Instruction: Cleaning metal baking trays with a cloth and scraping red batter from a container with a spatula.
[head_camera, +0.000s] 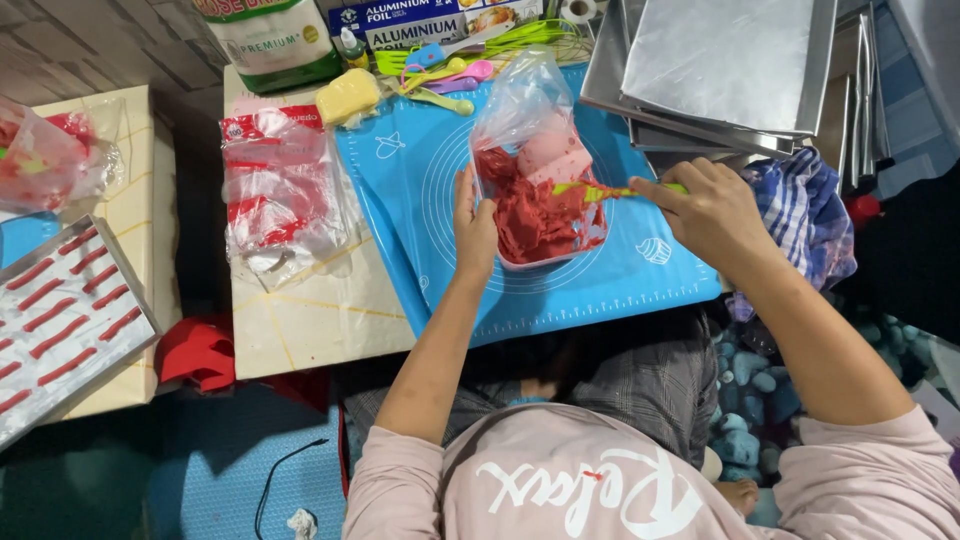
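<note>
Scooping red dough (535, 222) from a plastic-lined container (590, 240) on the blue mat (640, 265); right hand (705, 210) closed around a green spatula (600, 189), left hand (474, 228) flat against the container's side; much dough left inside, red strips (75, 300) already laid on a tray (140, 310)

Floor (150, 490): blue-green foam mats, in shadow below the table edge.
Low table (320, 320): cream top with thin yellow lines, set at floor level.
Second surface (135, 190): same cream top at far left, a dark gap between the two.
Upper-left corner (70, 45): grey wood-grain planks.
Far right (930, 130): blue patterned surface, partly hidden.
Light: bright and even from above; dim underneath.
</note>
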